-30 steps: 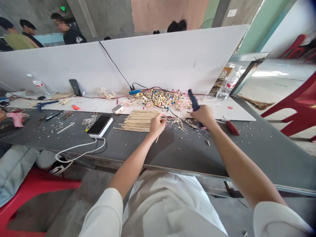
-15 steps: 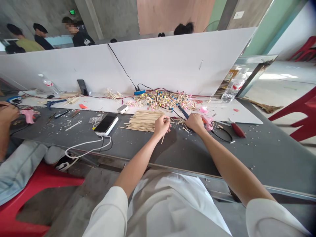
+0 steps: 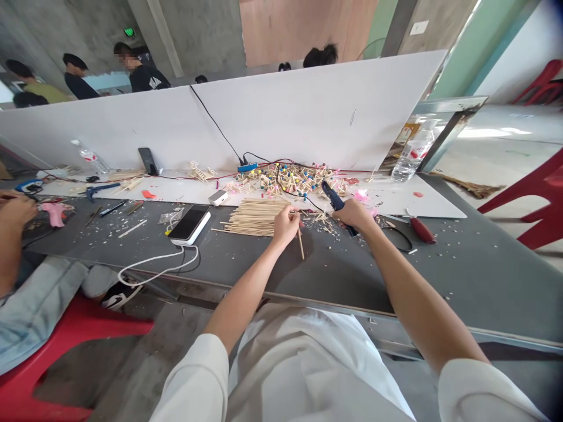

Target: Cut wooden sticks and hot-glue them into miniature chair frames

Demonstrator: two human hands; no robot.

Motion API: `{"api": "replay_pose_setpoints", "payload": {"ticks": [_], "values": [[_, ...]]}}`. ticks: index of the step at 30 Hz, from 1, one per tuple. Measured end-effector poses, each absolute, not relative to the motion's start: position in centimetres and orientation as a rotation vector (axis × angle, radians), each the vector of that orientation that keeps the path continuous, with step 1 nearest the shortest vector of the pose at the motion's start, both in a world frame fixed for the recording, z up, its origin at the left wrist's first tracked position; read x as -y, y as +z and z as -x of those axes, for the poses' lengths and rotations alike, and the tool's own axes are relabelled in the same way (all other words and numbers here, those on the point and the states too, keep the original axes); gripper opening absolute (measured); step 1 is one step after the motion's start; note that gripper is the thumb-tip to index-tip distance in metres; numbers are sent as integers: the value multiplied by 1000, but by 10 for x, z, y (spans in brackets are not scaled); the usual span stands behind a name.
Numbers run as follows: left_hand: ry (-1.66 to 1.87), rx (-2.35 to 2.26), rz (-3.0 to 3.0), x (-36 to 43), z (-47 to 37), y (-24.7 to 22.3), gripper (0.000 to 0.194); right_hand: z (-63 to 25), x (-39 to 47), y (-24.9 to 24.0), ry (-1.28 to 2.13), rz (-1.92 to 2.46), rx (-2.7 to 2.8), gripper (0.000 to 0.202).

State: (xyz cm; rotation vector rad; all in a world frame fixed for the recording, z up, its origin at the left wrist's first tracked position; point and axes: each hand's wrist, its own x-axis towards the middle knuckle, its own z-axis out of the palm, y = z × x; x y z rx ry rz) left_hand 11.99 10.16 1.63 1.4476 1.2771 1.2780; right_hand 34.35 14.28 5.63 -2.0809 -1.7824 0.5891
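Observation:
My left hand (image 3: 287, 225) is closed on a thin wooden stick (image 3: 301, 244), which points down toward the table's front. Beside that hand, to its left, lies a pile of long wooden sticks (image 3: 253, 217). My right hand (image 3: 357, 215) is wrapped round a dark blue tool (image 3: 333, 196), its head raised toward the back left. Behind both hands spreads a heap of short sticks with coloured balls (image 3: 303, 179). Small cut pieces (image 3: 321, 221) are scattered between my hands. A pink glue gun, mostly hidden, is behind my right hand.
A phone on a white block (image 3: 190, 225) with a white cable lies left. A red-handled tool (image 3: 423, 230) and a bottle (image 3: 413, 153) are at the right. A white panel (image 3: 272, 111) stands behind. Another person's hand (image 3: 17, 208) is at far left.
My right hand has lifted the dark blue tool from beside the pink glue gun. The stick in my left hand has swung, its lower end now further right.

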Motion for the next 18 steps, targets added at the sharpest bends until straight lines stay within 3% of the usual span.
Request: {"api": "replay_pose_setpoints", "payload": {"ticks": [5,9,18], "values": [[1145,-1154,-1347,-98,-125,19,14,-337,-125,65,1031,1737,1493,17],[1064,-1009,-1246,-95,-131,22,24,-316,-111,62,1199,1558,1490,18],[1136,-983,-1079,-99,-130,21,26,-287,-100,55,1287,1390,1422,17]]}}
